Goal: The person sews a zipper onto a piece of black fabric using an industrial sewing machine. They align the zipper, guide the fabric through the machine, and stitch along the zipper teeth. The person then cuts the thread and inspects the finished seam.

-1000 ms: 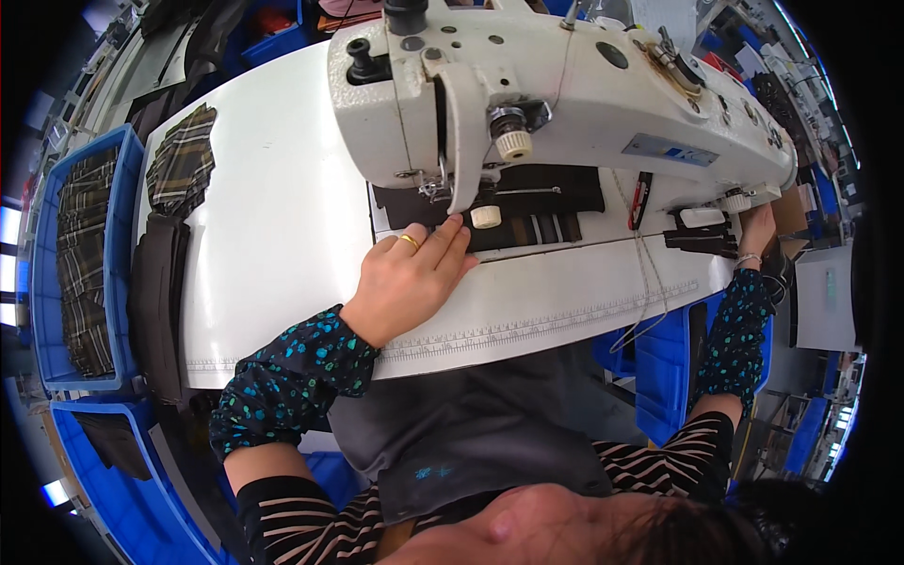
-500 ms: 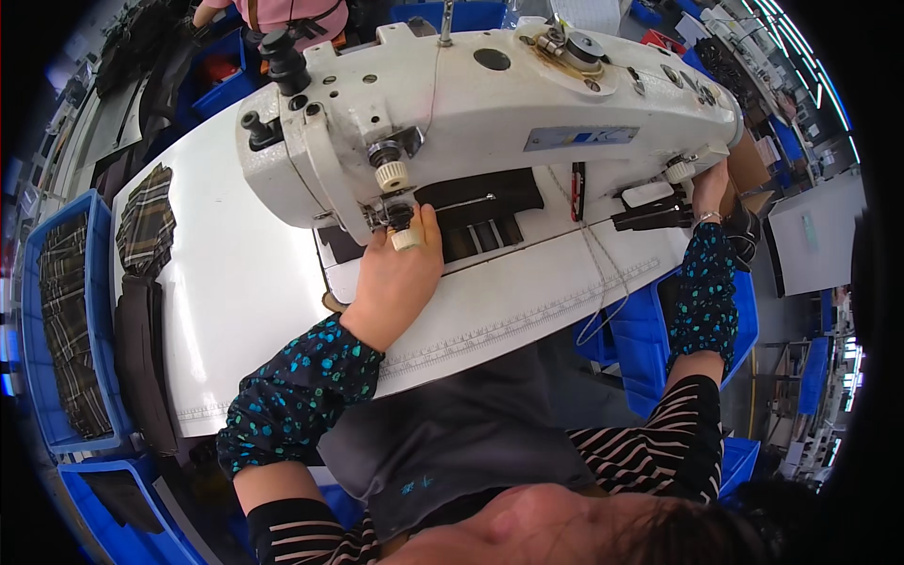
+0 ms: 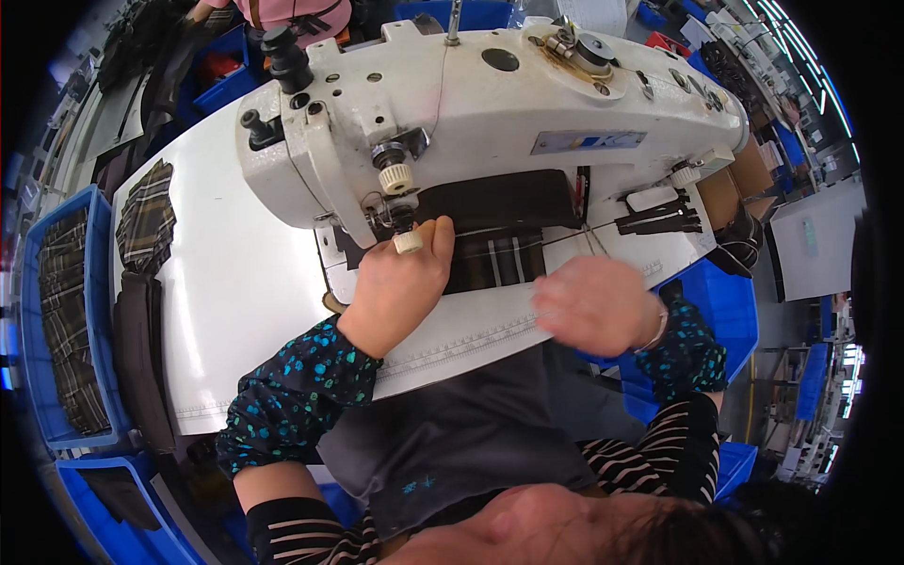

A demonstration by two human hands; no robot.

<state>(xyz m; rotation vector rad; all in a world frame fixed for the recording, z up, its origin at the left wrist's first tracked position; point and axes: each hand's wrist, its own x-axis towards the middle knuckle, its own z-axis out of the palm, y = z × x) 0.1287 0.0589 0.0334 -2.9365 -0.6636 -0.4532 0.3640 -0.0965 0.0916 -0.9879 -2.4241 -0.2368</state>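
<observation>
"Down by the little white knob (image 3: 408, 243), what is the left hand (image 3: 400, 292) up to?"

"Its fingers are bent over the cloth's left end. I can't tell if they pinch it or just press."

"And the right hand (image 3: 593, 306)?"

"Over the front of the desk (image 3: 226, 292), near the right front corner of the striped cloth (image 3: 499, 259). It's too blurry to tell if its fingers are open or closed, or touch anything."

"Which way does the striped cloth lie?"

"To the right of the left fingers. Its stripes run front to back. Behind it, a dark cloth (image 3: 499, 196) lies long from left to right, under the sewing machine (image 3: 480, 108). The left hand is nearer to that one."

"What else is on the desk?"

"Thin dark strips (image 3: 659, 218) on the right, and checked cloth (image 3: 146, 221) at the left edge."

"And past the desk?"

"A blue bin (image 3: 105, 311) on the left, with more checked cloth inside. Far back, a person in pink (image 3: 306, 11)."
</observation>
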